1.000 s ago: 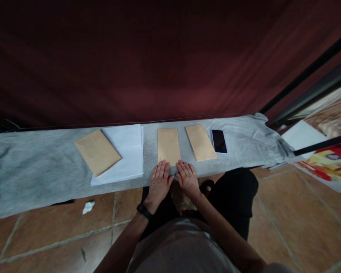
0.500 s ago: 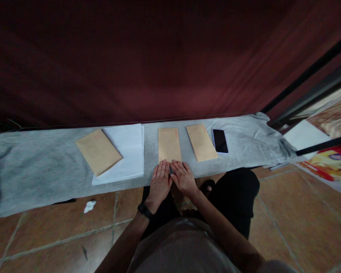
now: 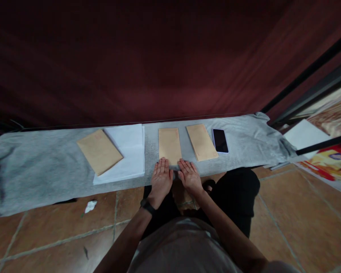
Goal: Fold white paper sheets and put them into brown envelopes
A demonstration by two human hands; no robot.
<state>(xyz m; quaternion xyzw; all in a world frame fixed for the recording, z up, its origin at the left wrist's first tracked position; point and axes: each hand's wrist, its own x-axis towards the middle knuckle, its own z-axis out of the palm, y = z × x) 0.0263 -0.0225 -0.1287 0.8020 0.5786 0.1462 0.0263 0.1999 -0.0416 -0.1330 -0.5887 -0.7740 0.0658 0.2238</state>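
Note:
A brown paper envelope [image 3: 169, 144] with small red print lies lengthwise in front of me on the grey cloth [image 3: 45, 170]. My left hand [image 3: 161, 178] rests flat at its lower left corner, fingers stretched out. At the lower right corner lies my right hand [image 3: 190, 175], also flat with the fingers extended. A gap separates the two thumbs. To the right, another brown envelope [image 3: 201, 142] is set at a slant. Further left, a wider brown envelope [image 3: 99, 151] lies askew over white paper sheets [image 3: 132, 151].
A phone [image 3: 221, 141] with a dark screen lies beside the right envelope. Behind the cloth-covered bench rises a dark red panel [image 3: 147, 76]. Black bars [image 3: 309, 72] and a colourful printed sheet [image 3: 332, 163] are at the right. A scrap of white paper [image 3: 90, 206] lies on the tiled floor.
My hands have moved apart along the envelope's lower edge, the right one shifting rightward. More of the envelope's lower edge shows between them. The other envelopes stay in place.

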